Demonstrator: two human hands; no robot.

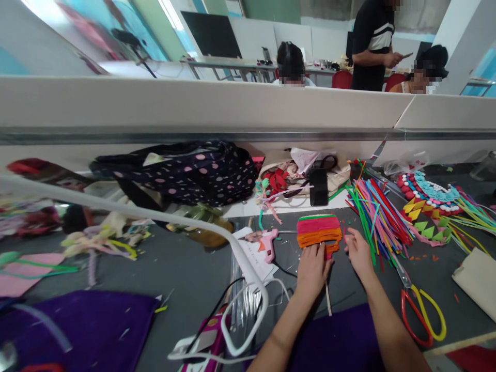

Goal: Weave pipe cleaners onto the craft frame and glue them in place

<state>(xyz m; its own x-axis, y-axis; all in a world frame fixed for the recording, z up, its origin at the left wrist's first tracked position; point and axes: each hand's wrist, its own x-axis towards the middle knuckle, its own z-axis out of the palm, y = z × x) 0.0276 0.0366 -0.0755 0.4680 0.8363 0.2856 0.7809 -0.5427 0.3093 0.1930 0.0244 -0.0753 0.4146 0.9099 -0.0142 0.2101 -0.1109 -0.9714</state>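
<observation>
Here, both hands lie open on the grey tabletop: left hand touching the pink-and-orange strip bundle, right hand just beside it. No writing is readable.

L hand flat, R hand fingers spread

From where I watch, my left hand and right hand are both bare, with no gloves, rings or watch that I can make out. Behind each hand the forearm runs back uncovered toward the bottom edge of the view, so no sleeve or cuff shows anywhere along it. The fingers are slim with short nails; whether the nails carry any polish is too small and blurred for me to tell.
</observation>
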